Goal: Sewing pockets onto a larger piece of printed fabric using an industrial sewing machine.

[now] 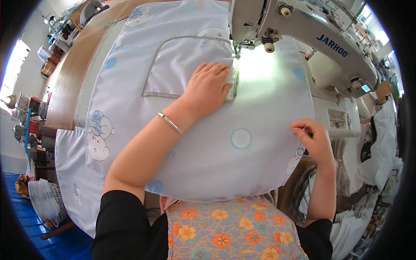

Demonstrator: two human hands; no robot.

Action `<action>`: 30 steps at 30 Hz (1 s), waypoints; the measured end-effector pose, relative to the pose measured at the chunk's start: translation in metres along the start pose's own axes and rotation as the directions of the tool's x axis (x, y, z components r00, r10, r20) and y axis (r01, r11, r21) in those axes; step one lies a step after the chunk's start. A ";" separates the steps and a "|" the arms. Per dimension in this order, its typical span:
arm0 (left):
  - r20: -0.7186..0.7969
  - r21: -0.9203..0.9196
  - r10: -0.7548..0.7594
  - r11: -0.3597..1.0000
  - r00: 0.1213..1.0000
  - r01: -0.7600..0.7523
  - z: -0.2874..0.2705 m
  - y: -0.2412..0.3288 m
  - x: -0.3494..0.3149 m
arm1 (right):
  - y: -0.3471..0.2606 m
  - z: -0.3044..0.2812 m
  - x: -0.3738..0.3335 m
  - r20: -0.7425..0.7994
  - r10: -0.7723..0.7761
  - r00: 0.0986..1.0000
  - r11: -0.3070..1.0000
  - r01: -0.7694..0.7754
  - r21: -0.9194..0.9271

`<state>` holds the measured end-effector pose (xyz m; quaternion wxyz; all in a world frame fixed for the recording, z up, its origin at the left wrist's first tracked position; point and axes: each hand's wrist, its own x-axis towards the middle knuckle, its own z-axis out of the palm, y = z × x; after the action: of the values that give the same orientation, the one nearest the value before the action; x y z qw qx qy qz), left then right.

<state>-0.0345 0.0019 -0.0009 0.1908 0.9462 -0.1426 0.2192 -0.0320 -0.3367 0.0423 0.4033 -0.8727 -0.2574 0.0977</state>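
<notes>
Left hand [208, 89] lies palm down on a pale patch with a grey border [171, 67], fingers extended and close together, pressing rather than gripping. That patch sits on the upper middle of a large pale cloth [201, 162] printed with white cartoon animals and blue circles; its upper right edge is just beside the presser foot [237, 54] of a sewing machine [312, 37]. Right hand [316, 138] is near the cloth's right edge, fingers curled toward the thumb — whether they pinch anything, I cannot tell. Bright light falls on the cloth beside the needle area. A silvery bracelet [170, 123] circles the left wrist — and below, a flowered apron [234, 229] meets the cloth's near edge.
</notes>
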 end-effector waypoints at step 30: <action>0.151 -0.148 0.166 0.978 0.974 -0.144 -0.012 0.014 -0.007 | -0.018 0.064 0.057 0.041 -0.345 0.938 0.917 0.346 -0.200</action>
<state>-0.0496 -0.0042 0.0097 0.2248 0.9316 -0.2460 0.1454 -0.0144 -0.2552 0.0161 0.3219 -0.8500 -0.4171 0.0003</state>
